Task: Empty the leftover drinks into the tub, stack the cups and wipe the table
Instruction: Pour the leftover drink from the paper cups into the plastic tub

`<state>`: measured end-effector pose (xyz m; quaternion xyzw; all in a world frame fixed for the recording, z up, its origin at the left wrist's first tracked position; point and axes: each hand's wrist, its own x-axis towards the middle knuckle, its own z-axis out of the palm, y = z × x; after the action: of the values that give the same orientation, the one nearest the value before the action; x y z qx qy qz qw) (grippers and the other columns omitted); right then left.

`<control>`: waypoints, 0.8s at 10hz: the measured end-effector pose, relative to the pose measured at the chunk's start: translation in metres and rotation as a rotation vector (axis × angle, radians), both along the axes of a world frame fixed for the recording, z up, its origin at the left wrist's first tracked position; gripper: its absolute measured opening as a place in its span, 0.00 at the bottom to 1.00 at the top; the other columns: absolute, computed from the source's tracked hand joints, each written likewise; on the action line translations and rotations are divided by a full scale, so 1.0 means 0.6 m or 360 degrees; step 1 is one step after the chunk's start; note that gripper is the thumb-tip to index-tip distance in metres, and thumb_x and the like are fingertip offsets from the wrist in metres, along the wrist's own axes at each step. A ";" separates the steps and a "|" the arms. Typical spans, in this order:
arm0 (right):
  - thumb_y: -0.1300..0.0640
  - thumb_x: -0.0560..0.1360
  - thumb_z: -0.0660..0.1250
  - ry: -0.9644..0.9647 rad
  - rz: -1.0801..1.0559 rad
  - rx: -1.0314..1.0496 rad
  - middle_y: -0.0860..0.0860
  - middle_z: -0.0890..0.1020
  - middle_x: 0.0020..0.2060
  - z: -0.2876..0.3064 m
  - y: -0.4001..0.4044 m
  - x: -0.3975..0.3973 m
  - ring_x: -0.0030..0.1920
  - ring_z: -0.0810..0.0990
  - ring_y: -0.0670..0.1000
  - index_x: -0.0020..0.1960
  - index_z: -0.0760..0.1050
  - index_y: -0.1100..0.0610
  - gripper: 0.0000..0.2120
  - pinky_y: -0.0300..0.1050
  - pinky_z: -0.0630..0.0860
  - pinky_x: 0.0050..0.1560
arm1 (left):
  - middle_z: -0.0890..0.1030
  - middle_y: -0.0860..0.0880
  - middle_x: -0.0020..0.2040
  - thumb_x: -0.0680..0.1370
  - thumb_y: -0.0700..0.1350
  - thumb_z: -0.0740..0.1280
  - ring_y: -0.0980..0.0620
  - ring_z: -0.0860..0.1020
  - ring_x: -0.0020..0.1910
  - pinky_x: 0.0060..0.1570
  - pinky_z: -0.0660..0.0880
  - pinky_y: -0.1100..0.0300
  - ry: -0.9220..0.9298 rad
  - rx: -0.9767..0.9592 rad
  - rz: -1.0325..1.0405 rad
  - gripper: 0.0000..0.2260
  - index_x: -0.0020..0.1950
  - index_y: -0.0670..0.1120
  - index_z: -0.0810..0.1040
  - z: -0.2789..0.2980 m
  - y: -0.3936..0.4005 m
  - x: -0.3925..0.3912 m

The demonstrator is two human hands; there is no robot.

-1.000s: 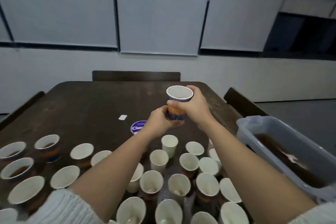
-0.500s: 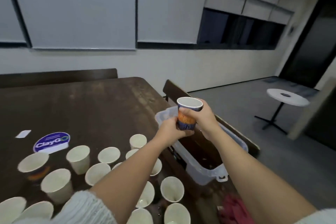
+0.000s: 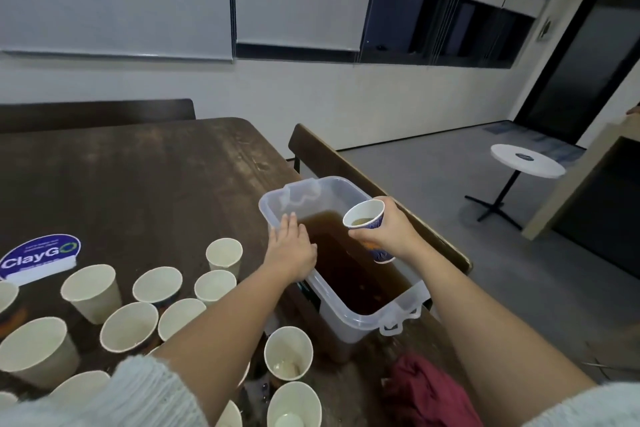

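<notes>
Our right hand curls its fingers round a tilted cup above the tub, which sits at the table edge. Our left hand rests straight fingers on the tub's near rim, beside the empty cups.

Blue cup tilted over clear tub of brown liquid; white cups upright on table.

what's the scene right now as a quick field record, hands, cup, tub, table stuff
right hand: grips blue patterned cup, tilted over the tub, some drink inside
left hand: fingers straight, resting on tub's near rim
tub: clear plastic, holds brown liquid
table: dark wood, many paper cups standing at left
cloth: dark red, beside tub
sticker: blue ClayGo label
</notes>
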<state>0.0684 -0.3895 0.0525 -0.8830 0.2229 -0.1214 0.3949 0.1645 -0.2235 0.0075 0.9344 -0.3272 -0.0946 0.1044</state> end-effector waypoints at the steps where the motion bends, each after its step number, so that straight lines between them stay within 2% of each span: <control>1: 0.54 0.68 0.78 0.0101 0.0070 -0.0071 0.49 0.73 0.57 -0.001 -0.005 0.002 0.58 0.74 0.50 0.67 0.62 0.50 0.35 0.37 0.75 0.45 | 0.41 0.40 0.79 0.84 0.51 0.47 0.43 0.38 0.77 0.75 0.41 0.46 -0.0028 0.0010 -0.0009 0.26 0.78 0.39 0.50 -0.004 0.000 0.002; 3: 0.52 0.67 0.79 0.0219 0.0162 -0.0315 0.48 0.73 0.57 -0.003 -0.005 0.008 0.57 0.74 0.48 0.66 0.61 0.49 0.35 0.39 0.74 0.49 | 0.41 0.40 0.79 0.85 0.51 0.47 0.43 0.39 0.77 0.75 0.41 0.46 -0.0017 0.0013 -0.0018 0.26 0.78 0.39 0.49 -0.005 0.002 0.001; 5: 0.52 0.68 0.78 0.0293 0.0234 -0.0423 0.49 0.74 0.56 0.002 -0.007 0.008 0.56 0.74 0.49 0.66 0.63 0.51 0.34 0.43 0.76 0.53 | 0.41 0.40 0.79 0.85 0.51 0.46 0.43 0.38 0.77 0.75 0.41 0.47 -0.0013 0.0035 -0.0026 0.25 0.78 0.39 0.49 -0.003 0.001 0.002; 8: 0.53 0.68 0.78 0.0376 0.0257 -0.0516 0.49 0.73 0.55 0.003 -0.012 0.008 0.54 0.74 0.49 0.66 0.63 0.51 0.34 0.42 0.75 0.50 | 0.40 0.40 0.79 0.85 0.51 0.46 0.43 0.38 0.77 0.75 0.40 0.47 0.0016 0.0069 -0.0030 0.25 0.78 0.39 0.48 0.001 0.002 0.002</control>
<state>0.0734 -0.3967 0.0540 -0.9580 0.1738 -0.0193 0.2274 0.1659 -0.2225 0.0081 0.9328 -0.3334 -0.1075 0.0849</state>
